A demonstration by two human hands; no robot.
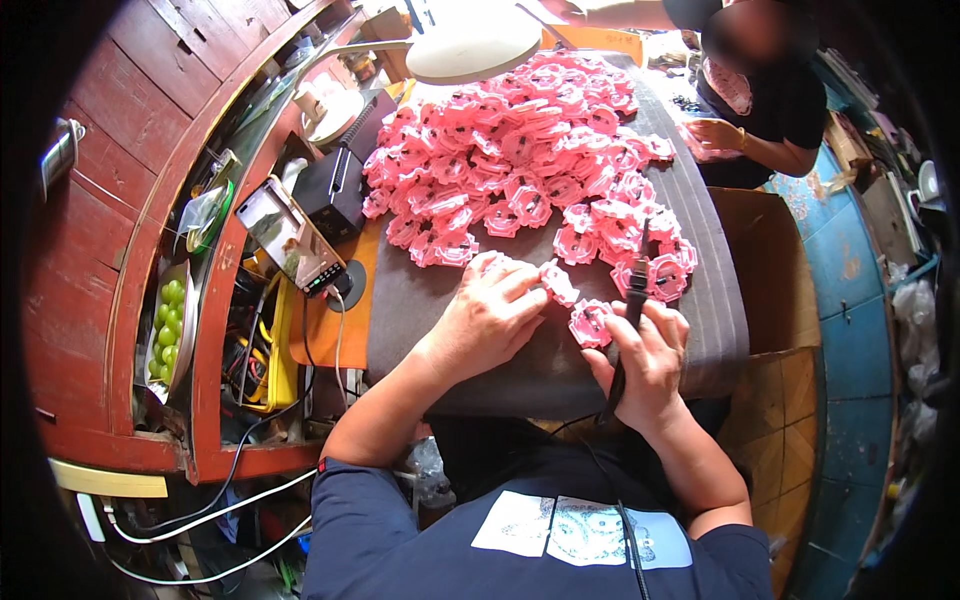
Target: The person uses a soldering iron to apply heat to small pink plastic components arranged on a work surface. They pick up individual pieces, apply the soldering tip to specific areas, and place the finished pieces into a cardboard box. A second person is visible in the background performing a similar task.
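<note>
My left hand (492, 310) is closed, its fingertips at the edge of a small pink piece (559, 284), apparently pinching it. Another pink piece shows just behind its knuckles. My right hand (650, 360) grips a black pen-shaped tool with a cord (633, 300), which looks like a soldering iron, its tip pointing away from me. Between my hands, a pink flower-shaped piece with a dark part in its middle (591, 324) lies by my right fingers. A large heap of similar pink pieces (510, 150) covers the far part of the dark cloth-covered table (500, 385).
A white lamp head (473, 48) hangs over the heap. Left stand a phone (290, 235) with a cable, a black box (330, 190) and a red-framed cabinet (205, 400). A cardboard box (770, 270) stands at the right. Another person (760, 110) works at the far right.
</note>
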